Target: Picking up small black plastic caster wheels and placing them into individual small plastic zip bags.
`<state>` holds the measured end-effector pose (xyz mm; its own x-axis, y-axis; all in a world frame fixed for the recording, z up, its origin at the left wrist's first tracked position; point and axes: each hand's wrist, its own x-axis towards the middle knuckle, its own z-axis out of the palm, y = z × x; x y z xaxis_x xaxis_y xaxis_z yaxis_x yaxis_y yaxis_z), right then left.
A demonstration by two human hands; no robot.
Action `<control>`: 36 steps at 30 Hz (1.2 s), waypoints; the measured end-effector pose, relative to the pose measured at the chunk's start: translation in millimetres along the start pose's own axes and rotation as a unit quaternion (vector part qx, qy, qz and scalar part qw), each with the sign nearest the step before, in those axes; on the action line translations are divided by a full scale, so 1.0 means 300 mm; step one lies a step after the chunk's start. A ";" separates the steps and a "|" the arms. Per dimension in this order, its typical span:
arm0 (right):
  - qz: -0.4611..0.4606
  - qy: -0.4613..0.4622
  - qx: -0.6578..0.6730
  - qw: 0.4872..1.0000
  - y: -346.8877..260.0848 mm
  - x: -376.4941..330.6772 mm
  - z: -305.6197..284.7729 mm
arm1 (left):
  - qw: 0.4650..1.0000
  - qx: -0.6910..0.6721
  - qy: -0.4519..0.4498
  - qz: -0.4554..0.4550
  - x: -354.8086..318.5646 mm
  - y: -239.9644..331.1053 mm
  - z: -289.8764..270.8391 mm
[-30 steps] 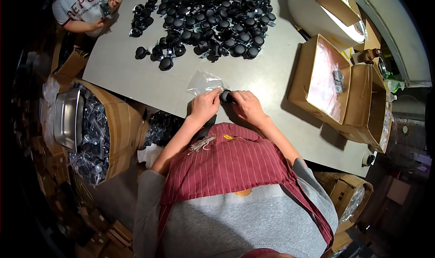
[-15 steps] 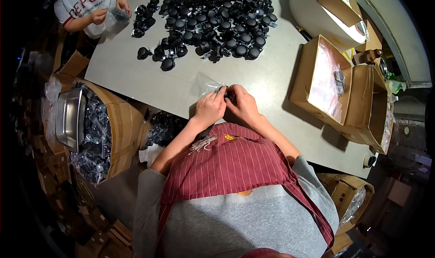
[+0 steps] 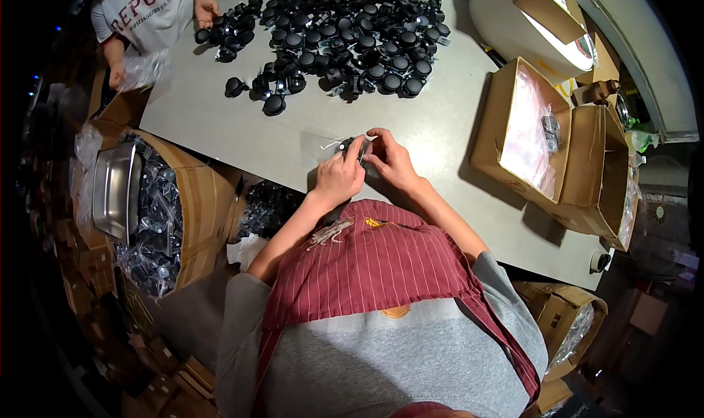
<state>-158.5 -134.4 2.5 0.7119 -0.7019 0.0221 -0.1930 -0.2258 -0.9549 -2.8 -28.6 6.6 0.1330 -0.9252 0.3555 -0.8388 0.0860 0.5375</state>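
Note:
In front of me, low over the near side of the table, my left hand (image 3: 339, 179) presses its fingers over a clear plastic bag (image 3: 315, 145). A black caster (image 3: 346, 144) lies in or under the film beside those fingertips, partly hidden. My right hand (image 3: 394, 164) has its thumb and forefinger curled at the bag's right edge and pinches it there. A large heap of black casters (image 3: 367, 42) with bright metal fittings spreads over the far side of the table, with a smaller group (image 3: 275, 84) nearer to me.
The grey table (image 3: 425, 125) carries open cardboard boxes (image 3: 499, 150) at right, one with pink-white bags. At left a big carton (image 3: 202, 213) holds bagged black parts and a steel tray (image 3: 114, 191). Another person (image 3: 150, 18) stands at far left, holding a clear bag (image 3: 145, 70).
My right fingers have spread and shifted slightly off the left ones, uncovering the black caster. The bag lies flatter. The other person's bag moved left and down; their other hand reaches to the casters.

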 end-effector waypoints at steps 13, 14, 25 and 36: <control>-0.132 -0.048 -0.137 0.981 0.016 0.075 0.025 | 0.996 0.037 0.032 0.079 0.009 0.030 -0.053; -0.113 -0.029 -0.166 0.979 0.019 0.069 0.036 | 0.996 0.038 0.033 0.078 0.010 0.033 -0.060; -0.187 -0.009 -0.304 0.934 -0.068 0.071 0.085 | 0.995 0.060 0.084 0.008 -0.083 0.005 -0.097; -0.188 0.018 -0.355 0.915 0.048 0.127 0.122 | 0.995 0.053 0.081 0.016 -0.072 0.011 -0.076</control>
<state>-109.4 -139.7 -21.2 0.7975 -0.5037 0.3320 -0.3389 -0.8294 -0.4442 3.7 0.0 18.1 0.1816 -0.8504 0.4938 -0.8935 0.0670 0.4440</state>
